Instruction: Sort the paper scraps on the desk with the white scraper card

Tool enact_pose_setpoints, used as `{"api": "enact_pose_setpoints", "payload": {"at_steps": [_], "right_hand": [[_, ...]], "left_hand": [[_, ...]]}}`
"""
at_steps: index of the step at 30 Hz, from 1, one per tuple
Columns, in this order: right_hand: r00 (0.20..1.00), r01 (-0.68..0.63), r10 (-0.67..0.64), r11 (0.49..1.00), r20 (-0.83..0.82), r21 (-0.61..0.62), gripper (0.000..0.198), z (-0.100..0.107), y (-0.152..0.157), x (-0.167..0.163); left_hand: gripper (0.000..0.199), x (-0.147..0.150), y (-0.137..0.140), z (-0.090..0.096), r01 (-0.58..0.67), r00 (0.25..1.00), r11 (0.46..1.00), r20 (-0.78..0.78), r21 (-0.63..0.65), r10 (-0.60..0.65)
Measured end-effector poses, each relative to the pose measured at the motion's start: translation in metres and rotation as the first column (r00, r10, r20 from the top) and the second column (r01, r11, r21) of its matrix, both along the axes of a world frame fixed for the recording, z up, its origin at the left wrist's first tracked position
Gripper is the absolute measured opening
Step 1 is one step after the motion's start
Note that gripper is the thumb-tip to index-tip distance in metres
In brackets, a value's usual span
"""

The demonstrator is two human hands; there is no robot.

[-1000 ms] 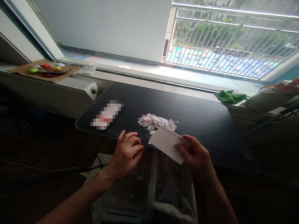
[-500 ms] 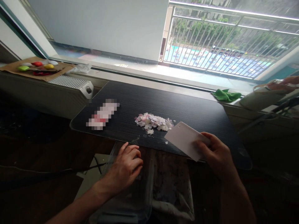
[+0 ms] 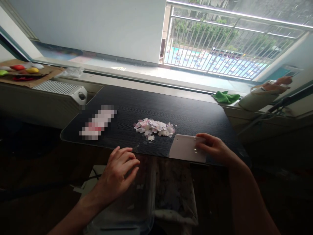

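Note:
My right hand (image 3: 215, 147) grips the right end of a thin white card (image 3: 183, 148) with small holes along it. The card lies low against the dark table (image 3: 156, 101), at its front edge. To the left of the card is a heap of small torn paper scraps (image 3: 156, 127), white and pinkish, with a few loose bits in front. My left hand (image 3: 123, 168) is at the table's front edge, fingers apart and slightly curled, holding nothing. Below it stands a clear plastic bin (image 3: 146, 209), partly hidden by my left forearm.
A blurred-out pink and white item (image 3: 97, 122) lies on the table's left side. A green cloth (image 3: 225, 97) and a pale container (image 3: 256, 98) are on the sill at right. At left are a white heater (image 3: 60, 89) and brown paper (image 3: 49, 74) with colourful objects.
The white card has turned from a raised, tilted position to lying low along the table's front edge. A small loose scrap there no longer shows. My left hand's fingers have spread slightly.

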State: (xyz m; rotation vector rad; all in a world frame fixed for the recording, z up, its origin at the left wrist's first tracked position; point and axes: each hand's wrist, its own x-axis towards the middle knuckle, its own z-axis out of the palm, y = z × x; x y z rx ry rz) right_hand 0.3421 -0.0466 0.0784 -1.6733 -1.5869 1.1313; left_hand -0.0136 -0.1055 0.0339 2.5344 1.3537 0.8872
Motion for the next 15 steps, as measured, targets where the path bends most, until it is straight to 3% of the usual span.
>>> {"api": "enact_pose_setpoints", "payload": {"at_steps": [4,9,15], "right_hand": [[0.999,0.019,-0.020,1.000,0.048,0.013,0.035,0.009,-0.017,-0.008],[0.969,0.248,-0.247,0.946,-0.031,0.207,0.036,-0.004,-0.022,-0.057],[0.980,0.185,-0.198,0.937,0.014,0.297,0.037,-0.024,-0.015,-0.102]], "left_hand": [[0.016,-0.002,0.002,0.000,-0.028,1.000,1.000,0.012,-0.004,0.028],[0.016,-0.004,0.004,0.003,-0.074,0.997,0.997,0.015,-0.017,0.075],[0.016,-0.007,0.002,0.004,-0.109,0.994,0.994,0.029,-0.021,0.110]]}}
